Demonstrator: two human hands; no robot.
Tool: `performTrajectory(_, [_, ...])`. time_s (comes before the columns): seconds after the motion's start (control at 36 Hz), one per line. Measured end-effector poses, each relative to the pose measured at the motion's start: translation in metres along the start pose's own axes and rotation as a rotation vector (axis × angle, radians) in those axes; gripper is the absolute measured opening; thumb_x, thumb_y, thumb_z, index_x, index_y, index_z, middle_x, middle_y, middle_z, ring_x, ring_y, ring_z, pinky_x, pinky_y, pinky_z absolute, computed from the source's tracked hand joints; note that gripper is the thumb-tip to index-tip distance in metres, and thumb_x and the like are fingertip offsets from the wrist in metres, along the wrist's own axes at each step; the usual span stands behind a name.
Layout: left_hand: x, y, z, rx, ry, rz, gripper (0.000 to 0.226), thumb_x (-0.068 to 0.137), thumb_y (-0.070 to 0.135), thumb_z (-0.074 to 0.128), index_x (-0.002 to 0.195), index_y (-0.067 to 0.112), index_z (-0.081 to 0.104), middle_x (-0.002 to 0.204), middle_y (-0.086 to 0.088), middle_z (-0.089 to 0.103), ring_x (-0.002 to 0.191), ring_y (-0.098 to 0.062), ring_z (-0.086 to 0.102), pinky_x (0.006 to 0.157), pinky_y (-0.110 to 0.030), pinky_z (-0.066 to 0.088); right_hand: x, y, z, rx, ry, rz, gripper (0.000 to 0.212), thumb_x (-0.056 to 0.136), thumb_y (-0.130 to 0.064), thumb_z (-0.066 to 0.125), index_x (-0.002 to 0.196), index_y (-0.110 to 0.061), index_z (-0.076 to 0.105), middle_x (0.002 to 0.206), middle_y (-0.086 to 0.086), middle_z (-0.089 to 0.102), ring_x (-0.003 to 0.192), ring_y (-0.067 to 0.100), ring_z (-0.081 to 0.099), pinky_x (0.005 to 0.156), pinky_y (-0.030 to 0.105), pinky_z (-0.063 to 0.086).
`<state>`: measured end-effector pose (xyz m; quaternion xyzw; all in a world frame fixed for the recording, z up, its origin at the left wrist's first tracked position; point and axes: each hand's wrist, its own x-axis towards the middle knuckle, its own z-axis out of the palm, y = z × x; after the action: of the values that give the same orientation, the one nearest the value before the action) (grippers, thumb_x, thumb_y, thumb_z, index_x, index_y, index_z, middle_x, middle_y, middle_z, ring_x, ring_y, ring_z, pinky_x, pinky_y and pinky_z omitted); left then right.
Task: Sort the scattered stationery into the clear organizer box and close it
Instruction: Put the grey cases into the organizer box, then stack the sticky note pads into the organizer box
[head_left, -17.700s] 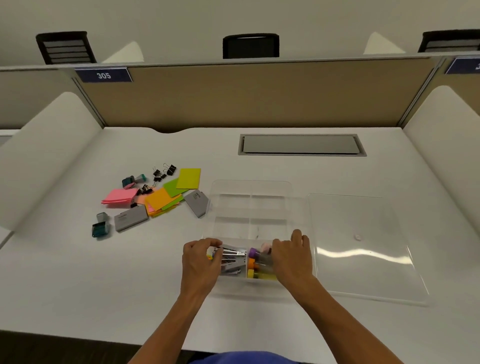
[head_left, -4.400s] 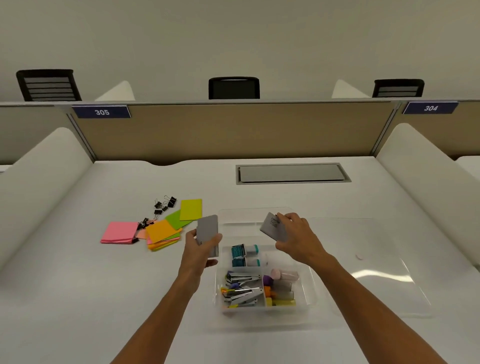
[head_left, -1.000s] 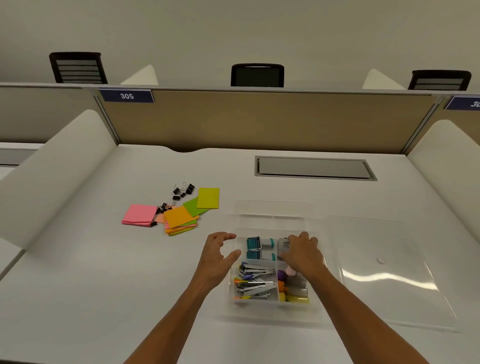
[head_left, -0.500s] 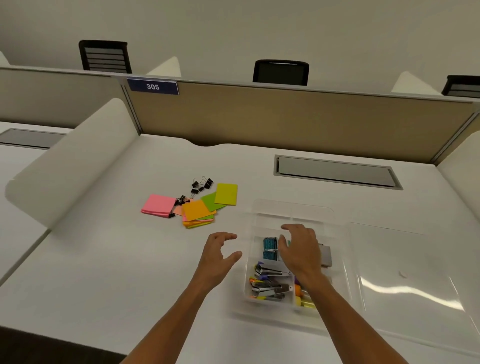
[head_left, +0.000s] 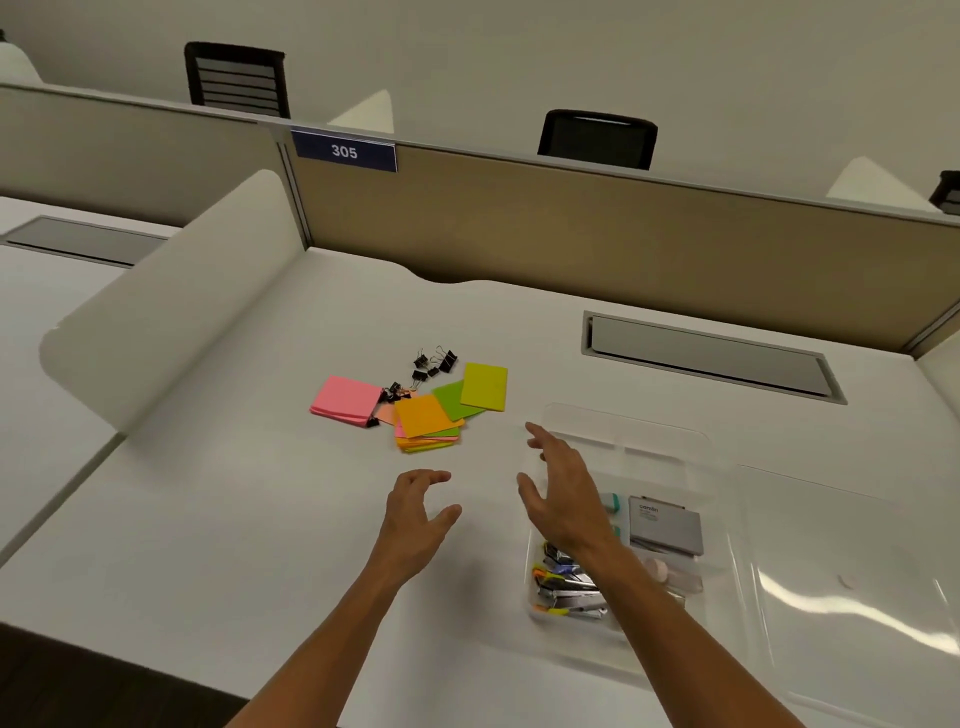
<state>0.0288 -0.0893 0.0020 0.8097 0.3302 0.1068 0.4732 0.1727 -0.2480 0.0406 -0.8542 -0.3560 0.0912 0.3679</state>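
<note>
White desk (head_left: 260, 519), wide and matte. Grey cable-tray flap (head_left: 711, 358) sunk into the desk near its back edge, toward the back right corner. Tan partition panel (head_left: 571, 249) standing along the back edge, capped by a grey rail. Blue number plate (head_left: 344, 151) reading 305 fixed at the partition's top left end. White curved side divider (head_left: 171, 306) rising along the desk's left edge. Neighbouring desk (head_left: 47, 291) beyond that divider, with its own grey flap (head_left: 78, 241). Black slatted chair back (head_left: 236, 80) behind the partition on the left; second black chair back (head_left: 597, 140) further right. Plain pale wall (head_left: 519, 52) behind.
</note>
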Motion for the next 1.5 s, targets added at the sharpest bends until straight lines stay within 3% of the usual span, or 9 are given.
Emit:
performTrajectory(0.14, [0.012, -0.015, -0.014, 0.06, 0.03, 0.003, 0.048, 0.088, 0.026, 0.069, 0.132, 0.029, 0.05, 0.139, 0.001, 0.041, 0.129, -0.018, 0.04, 0.099, -0.029, 0.038, 0.015, -0.011, 0.016, -0.037, -0.069, -0.036, 0.063, 0.094, -0.026, 0.058, 0.15, -0.03, 0.03, 0.143, -0.003, 0.046, 0.128, 0.015, 0.044, 0.109, 0.036, 0.039])
performTrajectory(0.42, [0.053, -0.039, -0.033, 0.079, 0.086, 0.05, 0.053, 0.087, 0.025, 0.069, 0.135, 0.022, 0.047, 0.138, -0.003, 0.038, 0.129, -0.021, 0.036, 0.097, -0.028, 0.037, 0.061, -0.025, 0.052, -0.215, -0.243, -0.021, 0.07, 0.093, -0.033, 0.06, 0.153, -0.025, 0.023, 0.154, 0.005, 0.028, 0.139, 0.025, 0.033, 0.112, 0.039, 0.034])
performTrajectory(0.61, [0.09, -0.046, -0.041, 0.104, 0.083, 0.181, 0.054, 0.087, 0.017, 0.069, 0.136, 0.022, 0.047, 0.145, -0.006, 0.034, 0.135, -0.023, 0.03, 0.105, -0.038, 0.036, 0.094, -0.018, 0.069, -0.234, -0.283, 0.143, 0.075, 0.092, -0.036, 0.062, 0.154, -0.024, 0.022, 0.154, 0.009, 0.025, 0.137, 0.034, 0.031, 0.11, 0.045, 0.034])
performTrajectory(0.81, [0.125, -0.042, -0.035, 0.22, 0.079, 0.362, 0.051, 0.082, 0.013, 0.07, 0.13, 0.01, 0.054, 0.14, -0.014, 0.044, 0.13, -0.032, 0.039, 0.105, -0.047, 0.04, 0.132, -0.009, 0.082, -0.238, -0.337, 0.297, 0.082, 0.09, -0.044, 0.064, 0.155, -0.022, 0.02, 0.158, 0.017, 0.016, 0.143, 0.04, 0.022, 0.116, 0.047, 0.027])
performTrajectory(1.0, [0.151, -0.035, -0.027, 0.359, 0.017, 0.516, 0.059, 0.078, 0.035, 0.073, 0.124, 0.001, 0.055, 0.132, -0.023, 0.051, 0.123, -0.035, 0.04, 0.103, -0.055, 0.039, 0.17, -0.016, 0.089, -0.328, -0.36, 0.294, 0.092, 0.083, -0.045, 0.07, 0.155, -0.024, 0.017, 0.161, 0.018, 0.006, 0.146, 0.04, 0.015, 0.115, 0.05, 0.026])
performTrajectory(1.17, [0.164, -0.033, -0.022, 0.46, -0.095, 0.49, 0.075, 0.07, 0.035, 0.084, 0.127, -0.004, 0.053, 0.134, -0.028, 0.05, 0.125, -0.049, 0.045, 0.103, -0.059, 0.04, 0.196, -0.014, 0.094, -0.376, -0.458, 0.27, 0.093, 0.085, -0.045, 0.068, 0.156, -0.031, 0.009, 0.163, 0.018, -0.003, 0.15, 0.038, 0.001, 0.117, 0.053, 0.021])
performTrajectory(1.31, [0.167, -0.039, -0.018, 0.541, -0.137, 0.452, 0.073, 0.078, 0.042, 0.076, 0.129, -0.003, 0.05, 0.137, -0.03, 0.047, 0.125, -0.051, 0.043, 0.106, -0.059, 0.036, 0.201, -0.002, 0.101, -0.419, -0.517, 0.275, 0.088, 0.087, -0.053, 0.064, 0.156, -0.031, 0.013, 0.161, 0.023, 0.0, 0.149, 0.04, 0.001, 0.118, 0.053, 0.021])
performTrajectory(1.5, [0.159, -0.049, -0.019, 0.56, -0.131, 0.485, 0.057, 0.075, 0.037, 0.078, 0.115, 0.001, 0.06, 0.131, -0.026, 0.053, 0.119, -0.046, 0.05, 0.103, -0.053, 0.039, 0.192, 0.005, 0.103, -0.554, -0.538, 0.193, 0.08, 0.088, -0.056, 0.059, 0.154, -0.031, 0.021, 0.158, 0.027, 0.01, 0.145, 0.047, 0.009, 0.117, 0.054, 0.022])
